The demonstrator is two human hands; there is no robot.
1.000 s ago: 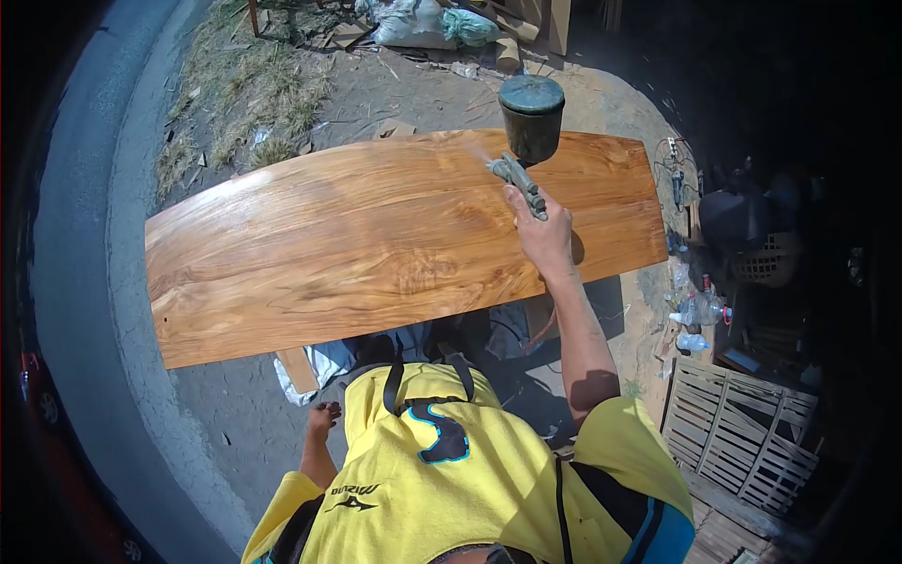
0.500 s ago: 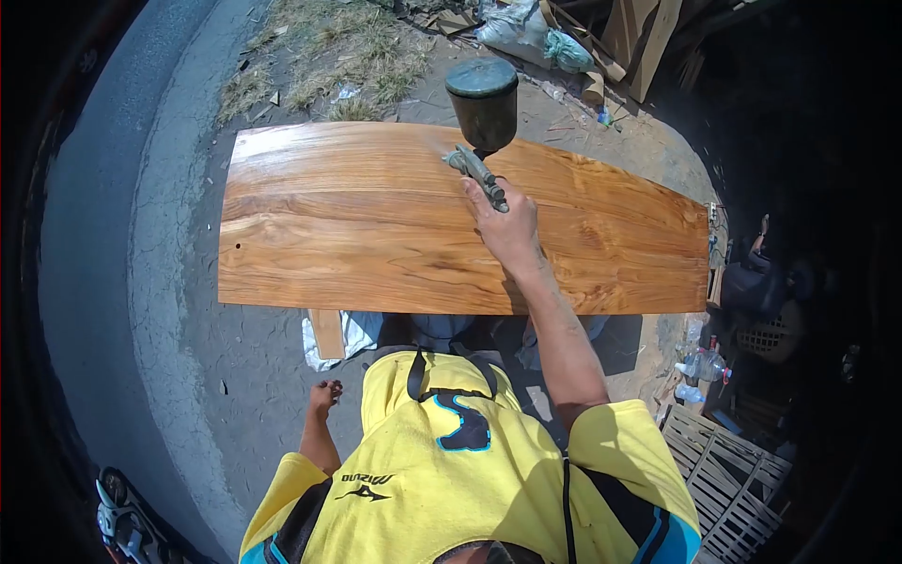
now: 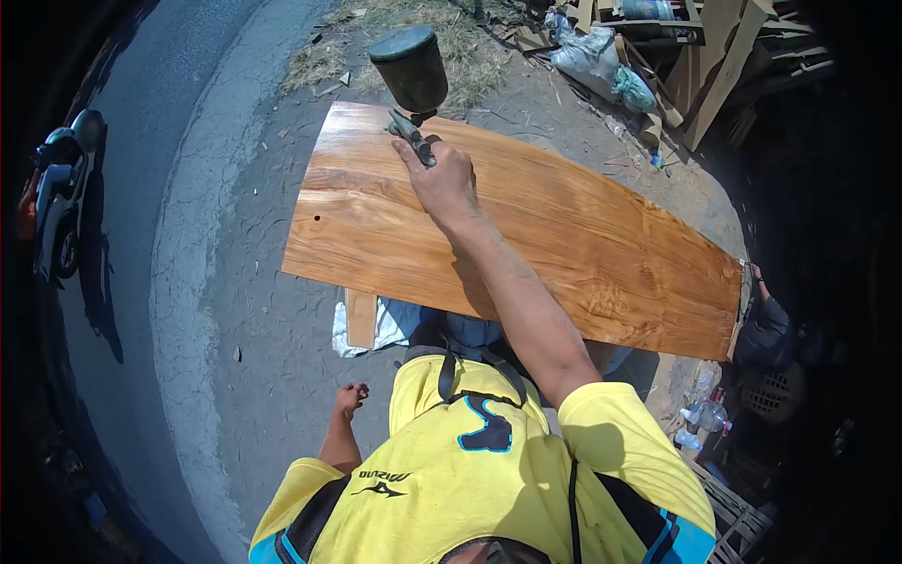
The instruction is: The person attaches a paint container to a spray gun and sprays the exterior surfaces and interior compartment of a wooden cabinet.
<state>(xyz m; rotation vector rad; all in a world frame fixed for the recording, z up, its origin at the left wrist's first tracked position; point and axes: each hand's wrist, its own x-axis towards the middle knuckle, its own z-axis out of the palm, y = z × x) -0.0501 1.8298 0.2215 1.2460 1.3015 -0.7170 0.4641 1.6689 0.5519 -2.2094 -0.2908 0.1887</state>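
My right hand point(image 3: 445, 180) is wrapped round a spray gun point(image 3: 412, 137) above the far left part of a wooden panel point(image 3: 526, 244). A dark cup with a greenish lid point(image 3: 410, 70) sits on top of the gun, slightly tilted. The panel has a glossy brown grain and a small dark hole near its left end. My left hand point(image 3: 351, 399) hangs low beside my body, its fingers curled in, with nothing visible in them. It is apart from the panel.
A wooden strip point(image 3: 361, 318) and white cloth point(image 3: 404, 321) show under the panel's near edge. Another person point(image 3: 766, 329) is at its right end. Sacks point(image 3: 587, 56) and boards point(image 3: 723, 70) lie at the back right, bottles point(image 3: 705, 414) at lower right. A motorcycle point(image 3: 61, 197) is on the road.
My right hand has carried the spray gun left along the panel. The view has turned, so the panel looks slanted. The mist seen earlier at the nozzle is not discernible now.
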